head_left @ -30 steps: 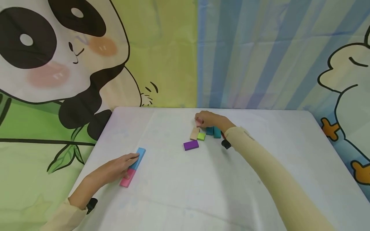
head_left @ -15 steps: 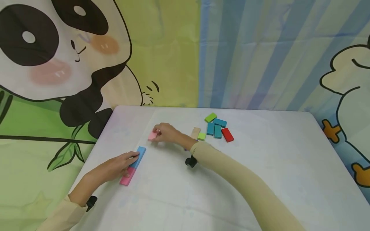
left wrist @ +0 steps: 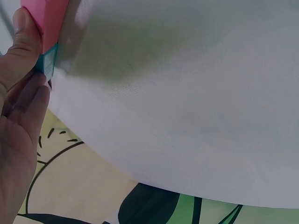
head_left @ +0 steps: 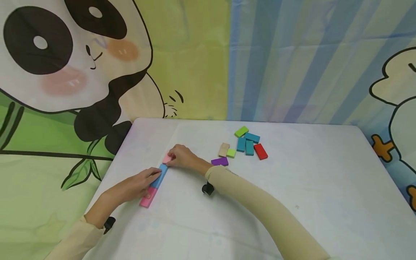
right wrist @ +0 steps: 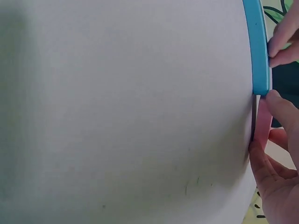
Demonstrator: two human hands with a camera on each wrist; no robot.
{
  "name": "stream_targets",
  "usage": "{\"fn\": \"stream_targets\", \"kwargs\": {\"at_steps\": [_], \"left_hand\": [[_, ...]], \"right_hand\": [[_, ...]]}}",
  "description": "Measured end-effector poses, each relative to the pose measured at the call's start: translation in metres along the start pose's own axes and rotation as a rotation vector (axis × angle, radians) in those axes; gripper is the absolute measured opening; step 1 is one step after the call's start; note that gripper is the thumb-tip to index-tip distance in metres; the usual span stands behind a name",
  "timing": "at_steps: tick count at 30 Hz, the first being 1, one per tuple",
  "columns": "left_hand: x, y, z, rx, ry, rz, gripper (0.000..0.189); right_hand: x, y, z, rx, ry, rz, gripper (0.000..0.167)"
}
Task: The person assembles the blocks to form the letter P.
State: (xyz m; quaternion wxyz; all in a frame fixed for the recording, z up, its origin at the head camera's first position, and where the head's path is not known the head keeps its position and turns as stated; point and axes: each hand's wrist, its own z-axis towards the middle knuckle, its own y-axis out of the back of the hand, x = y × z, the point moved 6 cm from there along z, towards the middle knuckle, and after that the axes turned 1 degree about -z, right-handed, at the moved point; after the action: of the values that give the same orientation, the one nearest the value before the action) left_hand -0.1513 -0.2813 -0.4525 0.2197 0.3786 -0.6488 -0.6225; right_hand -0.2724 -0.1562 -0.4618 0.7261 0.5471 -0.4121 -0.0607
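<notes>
A blue block (head_left: 159, 177) and a darker pink block (head_left: 148, 198) lie end to end in a slanting row at the table's left. My left hand (head_left: 136, 186) rests against this row, fingertips at the blue block and thumb on the pink one, as the left wrist view also shows. At the row's far end, my right hand (head_left: 184, 156) pinches a light pink block (head_left: 167, 158) between thumb and fingers. In the right wrist view that light pink block (right wrist: 264, 119) sits at the blue block's end, slightly offset from its edge.
Right of my right hand lie a purple block (head_left: 220, 161), a tan block (head_left: 224, 149) and a small lime block (head_left: 231, 153). Several teal blocks (head_left: 249, 147), a green block (head_left: 241, 131) and a red block (head_left: 260, 151) are grouped behind them on the white table (head_left: 308, 187).
My right hand has carried the light pink block from the pile leftward to the far end of the blue block. My left hand has stayed at the row.
</notes>
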Motion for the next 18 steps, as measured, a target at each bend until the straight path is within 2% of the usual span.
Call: {"fn": "stream_targets", "kwargs": {"at_steps": [9,16,18], "left_hand": [[-0.0006,0.0041,-0.0016,0.029,0.032,-0.008,0.073],[-0.0001,0.0056,-0.0003,0.047,0.067,-0.015,0.074],[0.0005,0.0057,0.0013,0.074,0.085,-0.026,0.074]], "right_hand": [[0.0072,-0.0070,0.0007,0.024,0.010,-0.123,0.032],[0.0066,-0.0056,-0.0028,0.018,0.007,-0.156,0.035],[0.0066,-0.0058,-0.0035,0.013,0.013,-0.153,0.035]]}}
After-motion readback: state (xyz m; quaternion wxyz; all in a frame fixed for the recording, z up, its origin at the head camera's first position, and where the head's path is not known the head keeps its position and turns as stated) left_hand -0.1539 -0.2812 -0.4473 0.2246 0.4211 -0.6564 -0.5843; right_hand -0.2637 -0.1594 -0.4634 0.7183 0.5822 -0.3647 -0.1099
